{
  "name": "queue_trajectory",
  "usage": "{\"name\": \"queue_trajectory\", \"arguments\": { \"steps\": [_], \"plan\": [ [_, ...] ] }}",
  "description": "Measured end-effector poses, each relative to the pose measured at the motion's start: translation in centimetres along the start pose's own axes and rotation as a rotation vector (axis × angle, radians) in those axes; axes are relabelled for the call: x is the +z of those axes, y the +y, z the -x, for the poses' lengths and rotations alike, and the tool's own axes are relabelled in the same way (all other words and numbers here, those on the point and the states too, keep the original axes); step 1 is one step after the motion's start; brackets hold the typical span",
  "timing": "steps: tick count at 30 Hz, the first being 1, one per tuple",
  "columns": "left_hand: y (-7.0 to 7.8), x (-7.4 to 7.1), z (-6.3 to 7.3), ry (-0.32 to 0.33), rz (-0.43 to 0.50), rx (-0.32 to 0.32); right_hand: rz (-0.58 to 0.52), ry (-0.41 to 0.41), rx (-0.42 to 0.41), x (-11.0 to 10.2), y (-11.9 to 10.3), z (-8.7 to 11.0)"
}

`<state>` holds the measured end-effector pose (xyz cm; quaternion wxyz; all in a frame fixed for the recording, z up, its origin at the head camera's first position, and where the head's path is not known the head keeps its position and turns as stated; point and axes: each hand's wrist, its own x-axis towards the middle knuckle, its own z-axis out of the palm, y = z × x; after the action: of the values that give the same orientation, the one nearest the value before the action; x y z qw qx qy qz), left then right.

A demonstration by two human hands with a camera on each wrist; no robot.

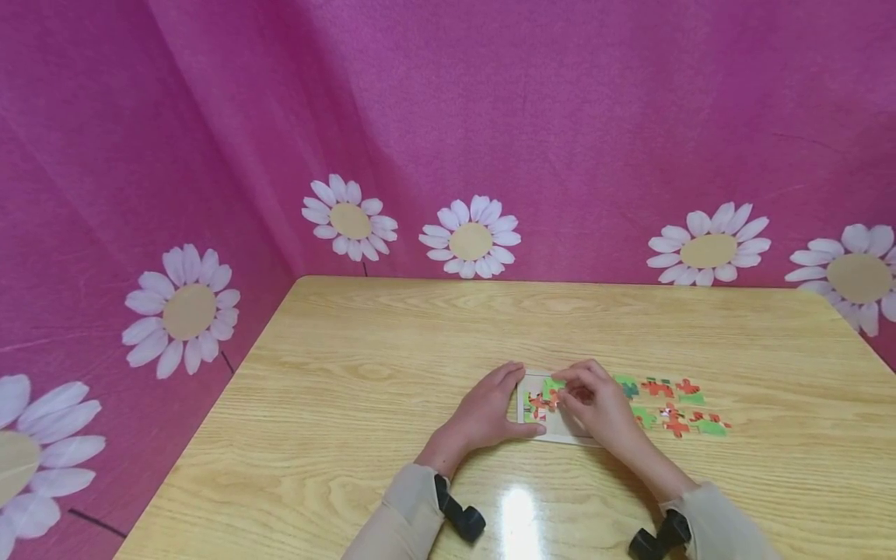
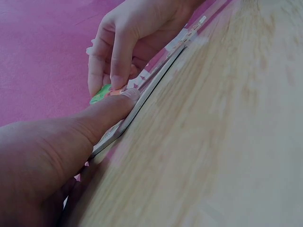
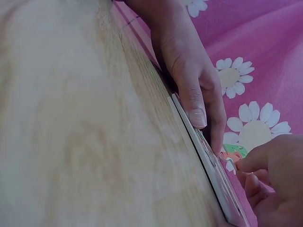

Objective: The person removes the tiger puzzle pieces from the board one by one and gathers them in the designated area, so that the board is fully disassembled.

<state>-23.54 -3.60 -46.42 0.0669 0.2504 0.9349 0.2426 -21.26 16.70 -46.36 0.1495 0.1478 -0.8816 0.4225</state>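
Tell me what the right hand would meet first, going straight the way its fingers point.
Probably the laid puzzle piece at the left end of the tray, just past the held piece in the right hand, though depth is unclear.

In the head view, the right hand (image 1: 595,400) covers the right end of the tray (image 1: 560,426); the prints on the loose pieces (image 1: 676,421) are too small to make out. In the right wrist view, that hand hides part of the pinched piece (image 3: 234,150) and is cropped by the edge. The desk (image 1: 315,435), both sleeves (image 1: 404,515) and the leftmost flower (image 1: 17,463) run out of the head view.
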Motion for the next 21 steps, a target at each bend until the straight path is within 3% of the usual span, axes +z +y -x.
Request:
{"name": "queue_trajectory", "arguments": {
  "steps": [21],
  "plan": [
    [0.0, 0.1, 0.0, -0.001, 0.002, -0.015, 0.045, -0.021, 0.048, -2.2, 0.5, 2.5]
  ]
}}
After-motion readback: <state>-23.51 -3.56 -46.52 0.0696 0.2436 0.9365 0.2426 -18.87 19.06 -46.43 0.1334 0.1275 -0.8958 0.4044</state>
